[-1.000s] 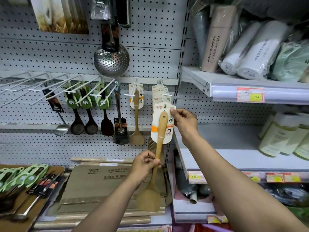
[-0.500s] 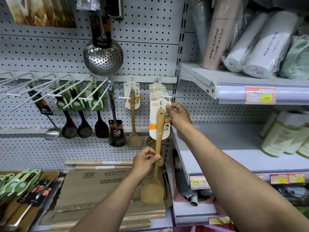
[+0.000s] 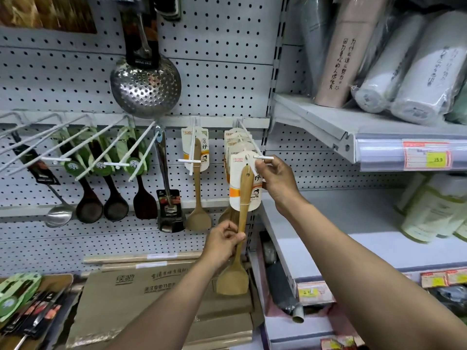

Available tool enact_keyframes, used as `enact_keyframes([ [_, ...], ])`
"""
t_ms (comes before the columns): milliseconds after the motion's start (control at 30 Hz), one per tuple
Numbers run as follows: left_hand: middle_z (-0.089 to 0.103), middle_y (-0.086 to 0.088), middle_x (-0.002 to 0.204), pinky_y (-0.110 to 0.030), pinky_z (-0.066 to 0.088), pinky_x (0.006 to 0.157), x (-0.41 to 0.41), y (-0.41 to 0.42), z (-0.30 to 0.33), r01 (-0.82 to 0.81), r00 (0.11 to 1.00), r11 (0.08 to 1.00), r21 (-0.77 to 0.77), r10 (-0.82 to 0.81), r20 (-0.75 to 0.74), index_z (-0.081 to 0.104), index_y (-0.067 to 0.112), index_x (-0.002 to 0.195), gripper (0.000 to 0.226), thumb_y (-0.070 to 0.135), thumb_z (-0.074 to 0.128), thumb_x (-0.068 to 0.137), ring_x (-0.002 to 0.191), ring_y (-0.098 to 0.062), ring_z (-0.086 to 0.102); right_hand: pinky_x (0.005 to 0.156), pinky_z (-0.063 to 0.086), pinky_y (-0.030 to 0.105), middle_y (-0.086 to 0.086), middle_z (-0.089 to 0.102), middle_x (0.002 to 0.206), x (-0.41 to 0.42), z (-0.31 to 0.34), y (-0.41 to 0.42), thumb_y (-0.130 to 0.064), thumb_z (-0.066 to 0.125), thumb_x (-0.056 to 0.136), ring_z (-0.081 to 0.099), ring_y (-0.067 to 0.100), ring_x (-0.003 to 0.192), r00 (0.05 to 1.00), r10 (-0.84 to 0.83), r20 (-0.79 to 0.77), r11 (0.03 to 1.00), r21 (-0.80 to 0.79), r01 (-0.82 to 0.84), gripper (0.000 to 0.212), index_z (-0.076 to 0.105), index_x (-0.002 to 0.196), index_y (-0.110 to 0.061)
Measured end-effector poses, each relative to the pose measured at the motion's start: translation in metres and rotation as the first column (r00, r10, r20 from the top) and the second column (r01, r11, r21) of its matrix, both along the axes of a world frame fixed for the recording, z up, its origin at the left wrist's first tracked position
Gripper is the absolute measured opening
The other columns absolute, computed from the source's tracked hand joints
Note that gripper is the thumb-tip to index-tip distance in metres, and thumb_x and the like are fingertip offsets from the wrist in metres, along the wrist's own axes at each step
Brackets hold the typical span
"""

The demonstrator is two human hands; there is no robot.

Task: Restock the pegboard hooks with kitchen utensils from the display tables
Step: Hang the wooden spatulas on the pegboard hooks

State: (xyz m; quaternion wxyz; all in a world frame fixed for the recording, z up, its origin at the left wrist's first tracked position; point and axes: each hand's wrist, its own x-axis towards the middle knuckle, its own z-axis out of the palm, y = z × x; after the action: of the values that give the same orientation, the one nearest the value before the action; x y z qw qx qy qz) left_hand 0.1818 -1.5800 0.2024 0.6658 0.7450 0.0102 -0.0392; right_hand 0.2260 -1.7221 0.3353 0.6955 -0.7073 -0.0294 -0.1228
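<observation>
A wooden spatula point(image 3: 243, 218) with a white and orange card hangs upright in front of the pegboard point(image 3: 217, 82). My left hand point(image 3: 223, 242) grips its handle below the card. My right hand point(image 3: 276, 180) pinches the card's top right corner, right at the tip of a white hook point(image 3: 262, 157). The card's hole sits just left of that hook tip. Several identical carded spatulas hang behind it on the same hook. One more wooden spatula point(image 3: 197, 195) hangs on the neighbouring hook to the left.
Dark wooden spoons point(image 3: 115, 198), a steel skimmer point(image 3: 145, 89) and a ladle point(image 3: 59, 215) hang further left, among bare hooks. Cardboard boxes point(image 3: 156, 294) and a tray of green-carded utensils point(image 3: 17, 296) lie below. Shelves with rolled goods point(image 3: 394, 72) stand right.
Both hands have lifted the spatula a little, bringing the card's top up to the hook tip. The camera has shifted slightly closer and to the right.
</observation>
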Motion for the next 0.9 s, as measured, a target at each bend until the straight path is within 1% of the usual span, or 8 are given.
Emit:
enact_keyframes([
  [133,0.064,-0.003,0.072,-0.03,0.05,0.074,0.009,-0.002,0.003,0.007,1.0,0.999,0.049,-0.007,0.003,0.059,0.011,0.083,0.014,0.012,0.072,0.085,0.071,-0.015,0.06,0.056,0.054,0.019,-0.01,0.072,0.076,0.002,0.0,-0.001,-0.011,0.059,0.099,0.067,-0.002,0.064,1.0,0.009,0.023,1.0,0.019,-0.009,0.005,0.063,0.098,-0.01],
  [333,0.066,0.0,0.077,-0.028,0.047,0.077,0.024,-0.001,0.0,0.015,1.0,0.995,0.103,-0.015,0.0,0.061,0.009,0.085,0.012,0.013,0.073,0.084,0.077,-0.013,0.061,0.058,0.054,0.021,-0.008,0.072,0.081,0.003,-0.002,0.0,-0.01,0.058,0.099,0.068,0.0,0.068,0.999,0.023,0.027,1.0,0.015,-0.023,0.009,0.063,0.093,-0.015],
  [433,0.065,0.0,0.079,-0.022,0.045,0.072,0.024,-0.002,0.003,0.006,1.0,0.994,0.111,-0.006,0.0,0.063,0.003,0.092,0.015,0.012,0.072,0.085,0.075,-0.011,0.06,0.058,0.055,0.02,-0.009,0.073,0.084,0.003,-0.002,0.001,-0.011,0.058,0.099,0.068,0.0,0.072,0.999,0.021,0.027,1.0,0.007,-0.021,0.011,0.063,0.091,-0.017],
  [567,0.063,0.002,0.077,-0.026,0.048,0.072,0.017,0.0,0.006,-0.02,0.999,0.992,0.124,0.024,-0.027,0.062,0.011,0.089,0.011,0.012,0.072,0.085,0.075,-0.012,0.059,0.06,0.055,0.022,-0.009,0.071,0.079,-0.005,-0.002,0.0,-0.017,0.058,0.1,0.066,0.0,0.064,1.0,0.009,0.0,0.999,-0.041,-0.009,0.009,0.063,0.092,-0.015],
  [667,0.067,-0.001,0.094,-0.031,0.053,0.086,0.006,0.002,0.015,-0.048,0.998,0.991,0.127,0.053,-0.039,0.063,0.012,0.102,0.019,0.01,0.072,0.085,0.09,-0.017,0.063,0.077,0.057,0.032,0.001,0.071,0.099,-0.011,-0.013,-0.007,-0.03,0.059,0.099,0.069,0.011,0.087,0.993,-0.042,-0.112,0.987,-0.158,0.024,0.015,0.061,0.102,-0.015],
  [767,0.066,-0.005,0.11,-0.028,0.05,0.088,-0.013,0.008,0.032,-0.109,0.994,0.975,0.195,0.105,0.029,0.06,0.011,0.11,0.029,0.007,0.073,0.084,0.098,-0.016,0.06,0.097,0.053,0.047,0.003,0.064,0.123,-0.026,-0.019,-0.019,-0.043,0.061,0.095,0.061,0.025,0.112,0.961,-0.124,-0.248,0.927,-0.374,0.023,0.025,0.058,0.11,-0.024],
  [833,0.065,-0.001,0.114,-0.03,0.049,0.095,-0.03,0.015,0.047,-0.144,0.988,0.938,0.315,0.119,0.095,0.06,0.015,0.114,0.034,0.012,0.075,0.083,0.102,-0.015,0.06,0.097,0.051,0.042,0.004,0.06,0.13,-0.049,-0.016,-0.024,-0.044,0.06,0.095,0.058,0.026,0.115,0.953,-0.117,-0.278,0.869,-0.493,-0.037,0.032,0.056,0.121,-0.026],
  [900,0.065,0.002,0.117,-0.03,0.047,0.097,-0.052,0.024,0.063,-0.175,0.98,0.876,0.45,0.112,0.163,0.06,0.02,0.119,0.04,0.016,0.076,0.082,0.104,-0.015,0.059,0.089,0.046,0.03,0.005,0.059,0.133,-0.073,-0.01,-0.028,-0.042,0.058,0.097,0.057,0.026,0.117,0.968,-0.086,-0.236,0.735,-0.671,-0.099,0.042,0.053,0.133,-0.022],
])
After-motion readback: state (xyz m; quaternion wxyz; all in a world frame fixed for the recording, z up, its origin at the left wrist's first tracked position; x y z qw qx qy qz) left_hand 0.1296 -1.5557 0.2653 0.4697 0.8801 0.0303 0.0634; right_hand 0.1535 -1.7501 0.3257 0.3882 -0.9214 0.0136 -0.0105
